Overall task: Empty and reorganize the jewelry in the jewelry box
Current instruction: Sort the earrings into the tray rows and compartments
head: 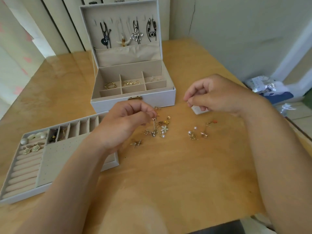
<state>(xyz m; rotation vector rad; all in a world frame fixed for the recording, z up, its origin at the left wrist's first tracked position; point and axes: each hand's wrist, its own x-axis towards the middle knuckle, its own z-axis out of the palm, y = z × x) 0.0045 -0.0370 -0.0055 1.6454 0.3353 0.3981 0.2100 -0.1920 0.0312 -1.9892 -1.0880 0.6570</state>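
Eight o'clock: grey lift-out tray with beige ring rolls [64,159], mostly unfilled. Twelve o'clock: open grey jewelry box [152,100], three of its six compartments filled. The left hand [125,122] pinches a thin gold drop earring [154,123] over the central heap of loose gold-and-pearl earrings [163,130]. The right hand [216,97] pinches something tiny, perhaps a stud. Sorting looks roughly midway.

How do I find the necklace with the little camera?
Find the open grey jewelry box at the back of the wooden table. Four necklaces hang inside its raised lid. The black-cord camera necklace is farthest right, alone in having dark beads.
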